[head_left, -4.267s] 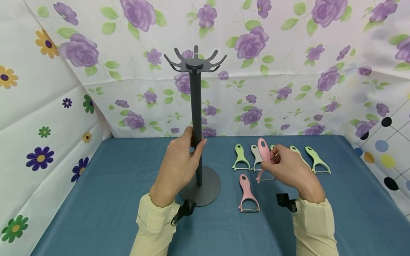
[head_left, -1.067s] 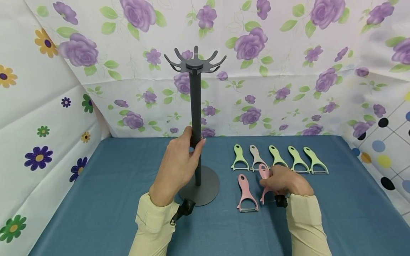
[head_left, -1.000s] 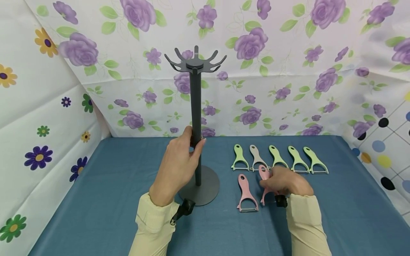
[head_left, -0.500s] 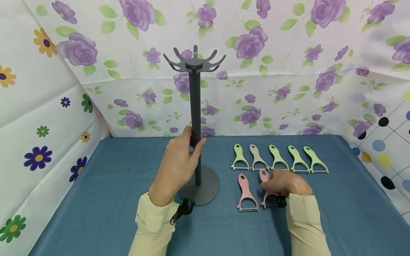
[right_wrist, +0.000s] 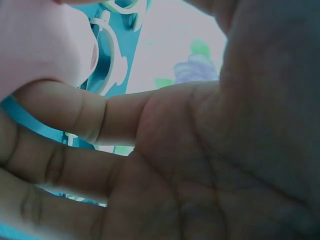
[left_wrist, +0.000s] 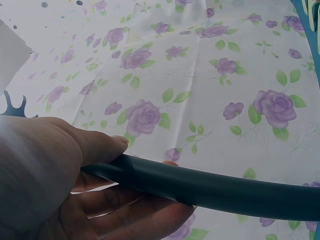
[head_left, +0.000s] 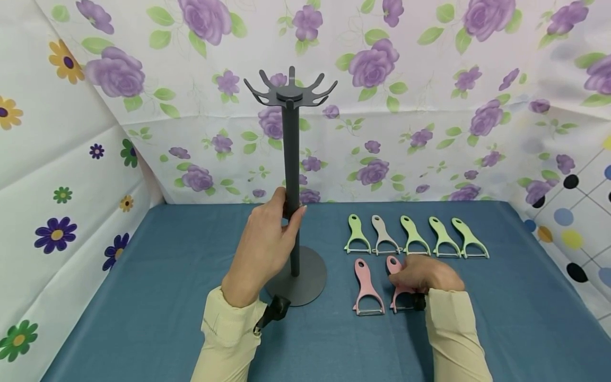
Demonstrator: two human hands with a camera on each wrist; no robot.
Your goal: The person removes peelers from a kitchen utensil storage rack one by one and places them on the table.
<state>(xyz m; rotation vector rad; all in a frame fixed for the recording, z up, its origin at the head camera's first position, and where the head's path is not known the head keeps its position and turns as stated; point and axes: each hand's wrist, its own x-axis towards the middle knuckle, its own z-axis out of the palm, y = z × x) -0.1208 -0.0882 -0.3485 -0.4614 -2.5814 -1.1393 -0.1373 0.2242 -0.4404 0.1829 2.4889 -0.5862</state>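
Observation:
My left hand (head_left: 264, 245) grips the dark grey post of a hook stand (head_left: 290, 154), with the thumb on one side and fingers curled round the other. The left wrist view shows the post (left_wrist: 225, 192) lying across those fingers. My right hand (head_left: 428, 273) pinches a pink peeler (head_left: 394, 263) by its handle, low over the blue cloth; part of its handle and blade end is hidden by the hand. In the right wrist view the pink handle (right_wrist: 45, 45) fills the upper left corner. Another pink peeler (head_left: 365, 281) lies just left of it.
Behind the right hand, a row of peelers lies on the blue cloth (head_left: 191, 297): several green ones, such as the leftmost green peeler (head_left: 355, 232), and one pale peeler (head_left: 381, 232). The stand's round base (head_left: 310, 289) sits left of the pink peelers. A floral sheet (head_left: 215, 159) hangs at the back.
The right hand has brought the pink peeler from over the back row down and toward the front, beside the other pink peeler. The left hand has stayed on the post.

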